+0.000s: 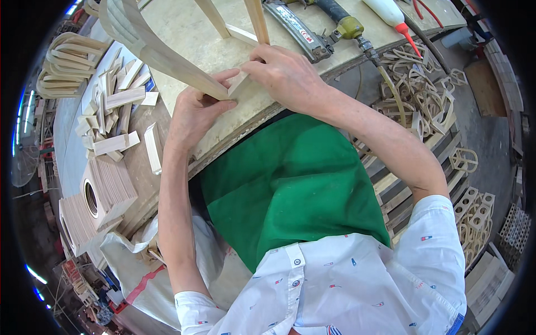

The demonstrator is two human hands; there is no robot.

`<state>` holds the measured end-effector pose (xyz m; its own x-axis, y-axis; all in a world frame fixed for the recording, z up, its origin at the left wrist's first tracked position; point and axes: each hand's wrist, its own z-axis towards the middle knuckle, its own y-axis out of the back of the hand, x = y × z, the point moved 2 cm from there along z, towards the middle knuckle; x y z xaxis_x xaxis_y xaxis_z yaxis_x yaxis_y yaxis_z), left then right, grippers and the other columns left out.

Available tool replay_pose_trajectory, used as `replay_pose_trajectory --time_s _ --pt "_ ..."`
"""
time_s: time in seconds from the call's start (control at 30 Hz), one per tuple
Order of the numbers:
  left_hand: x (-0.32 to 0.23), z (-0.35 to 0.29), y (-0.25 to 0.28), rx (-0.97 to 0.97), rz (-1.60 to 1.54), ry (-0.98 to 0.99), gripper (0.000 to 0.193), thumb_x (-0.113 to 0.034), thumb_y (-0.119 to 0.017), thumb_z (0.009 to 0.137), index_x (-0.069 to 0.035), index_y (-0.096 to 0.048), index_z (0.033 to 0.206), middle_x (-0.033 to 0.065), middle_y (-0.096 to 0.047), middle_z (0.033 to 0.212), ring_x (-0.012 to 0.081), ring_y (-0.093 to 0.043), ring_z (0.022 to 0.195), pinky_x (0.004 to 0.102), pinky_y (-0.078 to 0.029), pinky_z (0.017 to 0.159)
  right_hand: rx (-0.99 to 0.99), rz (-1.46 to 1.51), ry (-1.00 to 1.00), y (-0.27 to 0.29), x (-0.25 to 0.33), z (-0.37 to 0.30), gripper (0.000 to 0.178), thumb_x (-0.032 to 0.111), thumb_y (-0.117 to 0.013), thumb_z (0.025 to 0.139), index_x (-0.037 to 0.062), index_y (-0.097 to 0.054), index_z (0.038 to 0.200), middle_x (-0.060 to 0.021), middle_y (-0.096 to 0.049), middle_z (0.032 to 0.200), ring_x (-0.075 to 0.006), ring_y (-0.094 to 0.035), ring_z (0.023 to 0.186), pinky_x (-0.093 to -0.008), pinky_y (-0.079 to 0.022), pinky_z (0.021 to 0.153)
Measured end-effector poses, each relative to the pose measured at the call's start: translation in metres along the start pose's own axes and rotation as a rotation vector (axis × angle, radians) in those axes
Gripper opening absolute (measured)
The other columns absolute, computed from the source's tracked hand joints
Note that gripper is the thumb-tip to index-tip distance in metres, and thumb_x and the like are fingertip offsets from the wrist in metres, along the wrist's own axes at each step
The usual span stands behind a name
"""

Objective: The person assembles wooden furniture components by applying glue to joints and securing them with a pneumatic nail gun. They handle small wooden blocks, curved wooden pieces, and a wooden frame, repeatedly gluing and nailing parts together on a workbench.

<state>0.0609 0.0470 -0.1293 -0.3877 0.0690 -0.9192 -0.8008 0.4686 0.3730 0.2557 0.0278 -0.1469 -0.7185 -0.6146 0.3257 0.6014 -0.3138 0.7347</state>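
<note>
A pale curved wooden frame point(167, 58) stands on the worktable point(184, 22), reaching out past the top of the view. My left hand point(192, 111) is closed round the end of its near leg, thumb in front and fingers behind. Between my hands lies a short wooden strip point(239, 84), one end against that leg. My right hand point(287, 75) pinches the strip's other end, close to the table's front edge. Farther back, a crossbar point(242, 34) joins two more legs of the frame.
Right of the frame lie a nail gun point(301, 33) with an air hose point(391, 92) and a white glue bottle point(388, 14) with a red nozzle. Loose wooden strips point(125, 97) are heaped at left, beside stacked wooden plates point(109, 187). Wooden rings point(419, 95) are piled at right.
</note>
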Motion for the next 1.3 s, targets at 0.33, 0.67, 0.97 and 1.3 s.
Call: replay_pose_trajectory --time_s 0.33,0.67,0.97,1.3 --pt "0.004 0.008 0.003 0.065 -0.071 -0.042 0.018 0.007 -0.071 0.076 -0.001 -0.067 0.092 0.0010 -0.063 0.108 0.0123 -0.059 0.102 0.0270 -0.048 0.086 -0.044 0.055 -0.003 0.011 0.004 0.003 0.015 0.008 -0.063 0.083 0.0020 -0.065 0.097 -0.0105 -0.062 0.097 -0.0274 -0.063 0.081 -0.0365 -0.052 0.067" --pt "0.002 0.006 0.004 0.057 -0.018 -0.016 0.020 0.006 -0.070 0.078 -0.002 -0.065 0.096 -0.0008 -0.065 0.110 0.0080 -0.058 0.097 0.0242 -0.048 0.082 0.158 -0.211 -0.678 0.103 -0.110 0.047 0.053 0.022 -0.070 0.080 -0.0055 -0.050 0.121 -0.0258 -0.063 0.101 -0.0354 -0.063 0.095 -0.0414 -0.050 0.081" --pt "0.000 0.010 0.005 0.068 0.057 -0.011 0.023 0.004 -0.071 0.078 -0.003 -0.065 0.100 -0.0005 -0.065 0.111 0.0057 -0.057 0.091 0.0232 -0.048 0.080 0.186 0.601 -0.974 0.075 -0.180 0.028 0.020 0.016 -0.065 0.086 -0.0023 -0.062 0.092 -0.0072 -0.063 0.073 -0.0140 -0.060 0.059 -0.0281 -0.049 0.051" --pt "0.011 0.006 0.006 0.072 -0.016 -0.054 0.023 0.004 -0.071 0.078 -0.002 -0.065 0.100 0.0015 -0.065 0.113 0.0075 -0.057 0.096 0.0238 -0.048 0.083 -0.346 1.313 -1.079 0.084 0.048 -0.074 0.025 0.018 -0.059 0.091 -0.0042 -0.057 0.102 -0.0098 -0.065 0.086 -0.0105 -0.054 0.053 -0.0250 -0.047 0.045"
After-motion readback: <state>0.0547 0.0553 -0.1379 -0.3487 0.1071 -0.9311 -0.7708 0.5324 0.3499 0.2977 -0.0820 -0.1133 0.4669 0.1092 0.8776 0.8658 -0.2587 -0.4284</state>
